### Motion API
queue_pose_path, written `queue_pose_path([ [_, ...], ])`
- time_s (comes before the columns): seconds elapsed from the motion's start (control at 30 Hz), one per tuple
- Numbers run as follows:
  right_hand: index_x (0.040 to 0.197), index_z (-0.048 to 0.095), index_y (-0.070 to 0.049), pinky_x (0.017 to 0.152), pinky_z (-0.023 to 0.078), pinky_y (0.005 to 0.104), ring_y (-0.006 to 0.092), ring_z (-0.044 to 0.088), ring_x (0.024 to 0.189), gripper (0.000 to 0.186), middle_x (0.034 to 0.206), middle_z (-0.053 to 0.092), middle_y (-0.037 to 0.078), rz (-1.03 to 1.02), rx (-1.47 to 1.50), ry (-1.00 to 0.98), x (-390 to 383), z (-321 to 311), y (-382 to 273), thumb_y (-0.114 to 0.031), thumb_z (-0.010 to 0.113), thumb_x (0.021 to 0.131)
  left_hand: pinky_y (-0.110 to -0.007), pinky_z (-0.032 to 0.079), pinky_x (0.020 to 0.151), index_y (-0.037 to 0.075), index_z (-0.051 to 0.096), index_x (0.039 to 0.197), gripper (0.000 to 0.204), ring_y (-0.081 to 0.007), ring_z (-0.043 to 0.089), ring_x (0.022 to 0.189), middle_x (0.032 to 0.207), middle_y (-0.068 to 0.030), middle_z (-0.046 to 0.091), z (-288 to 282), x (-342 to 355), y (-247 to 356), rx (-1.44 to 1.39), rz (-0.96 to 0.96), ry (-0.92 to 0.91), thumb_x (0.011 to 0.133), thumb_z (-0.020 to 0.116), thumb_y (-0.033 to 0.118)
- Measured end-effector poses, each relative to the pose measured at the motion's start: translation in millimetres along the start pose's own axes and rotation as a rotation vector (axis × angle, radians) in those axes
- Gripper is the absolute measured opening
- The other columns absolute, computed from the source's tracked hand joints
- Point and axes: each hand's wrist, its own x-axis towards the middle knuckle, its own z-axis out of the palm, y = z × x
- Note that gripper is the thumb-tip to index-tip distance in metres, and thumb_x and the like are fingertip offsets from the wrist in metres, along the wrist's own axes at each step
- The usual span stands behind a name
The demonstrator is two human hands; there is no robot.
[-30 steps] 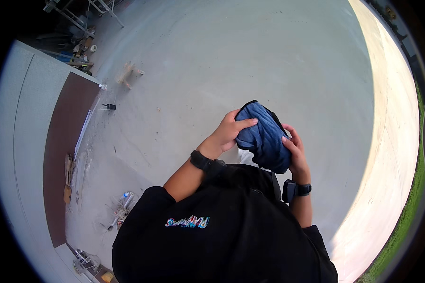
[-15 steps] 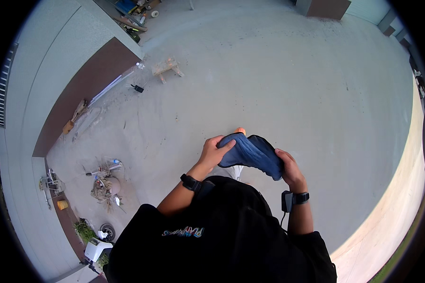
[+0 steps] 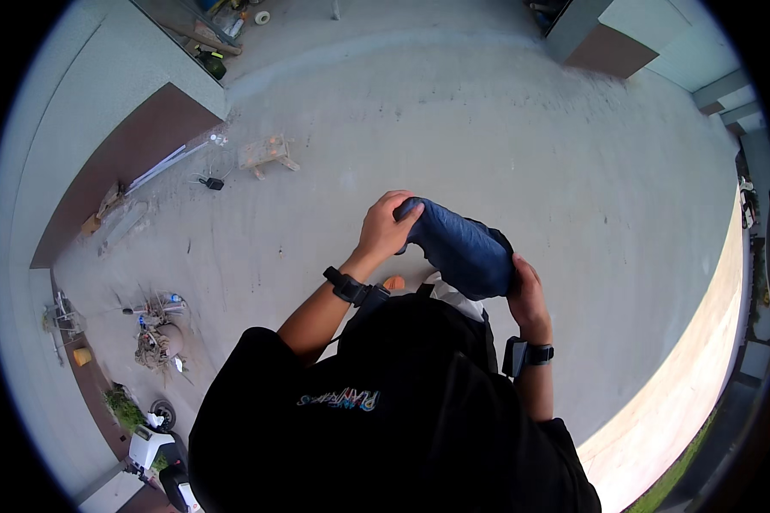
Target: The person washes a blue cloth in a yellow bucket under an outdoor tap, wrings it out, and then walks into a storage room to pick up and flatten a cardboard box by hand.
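A dark blue piece of cloth with black edging is stretched between my two hands in front of my body; its exact kind I cannot make out. My left hand pinches its upper left end, thumb on top and fingers behind. At the lower right end, my right hand grips the edge, with part of the fingers hidden behind the fabric. The cloth is folded and slopes down to the right, off the ground. Below it, an orange shoe tip shows beside my black shirt.
Grey concrete floor spreads around me. A small wooden stool stands ahead on the left, near a wall. Further back on the left are a bucket with cluttered tools, a yellow container and a white-and-black motorbike.
Both hands have lifted the cloth up and away from my body. Its opened-out hollow has closed into a flatter, folded shape. My view has shifted to the right.
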Motion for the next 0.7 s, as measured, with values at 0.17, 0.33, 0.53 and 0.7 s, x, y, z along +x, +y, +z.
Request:
queue_pose_path([
  [0.17,0.138,0.059,0.002,0.105,0.047,0.0387,0.0206,0.063,0.120,0.051,0.132,0.068,0.012,0.001,0.094,-0.048,111.7,-15.7,-79.4,-0.039,0.049,0.110,-0.041,0.052,0.103,-0.005,0.068,0.121,0.041,-0.0362,0.065,0.120,0.129,-0.0180,0.068,53.8,117.3,-11.3,0.157,-0.027,-0.002,0.097,0.072,0.029],
  [0.33,0.119,0.066,-0.003,0.087,0.050,0.0296,0.0124,0.063,0.098,0.034,0.110,0.069,0.003,0.053,0.110,-0.155,219.9,-19.0,-202.0,-0.034,0.056,0.109,-0.043,0.049,0.108,-0.004,0.066,0.125,0.046,-0.0383,0.060,0.128,0.138,-0.0218,0.063,101.8,226.4,27.3,0.267,-0.183,-0.031,0.095,0.074,0.030],
  [0.53,0.099,0.068,-0.011,0.063,0.045,0.0200,0.0014,0.056,0.073,0.022,0.088,0.065,-0.006,0.140,0.013,-0.321,340.3,-6.8,-338.4,-0.032,0.067,0.105,-0.044,0.051,0.105,0.002,0.066,0.129,0.048,-0.0360,0.060,0.132,0.152,-0.0216,0.053,124.3,355.3,116.3,0.218,-0.203,-0.067,0.091,0.081,0.028],
  [0.7,0.103,0.070,-0.010,0.066,0.048,0.0210,0.0024,0.059,0.077,0.021,0.091,0.066,-0.005,0.133,-0.112,-0.435,442.6,17.4,-402.6,-0.030,0.070,0.103,-0.042,0.055,0.099,0.002,0.060,0.137,0.056,-0.0272,0.061,0.129,0.146,-0.0176,0.058,130.7,455.6,180.2,-0.264,-0.128,-0.096,0.092,0.081,0.027],
])
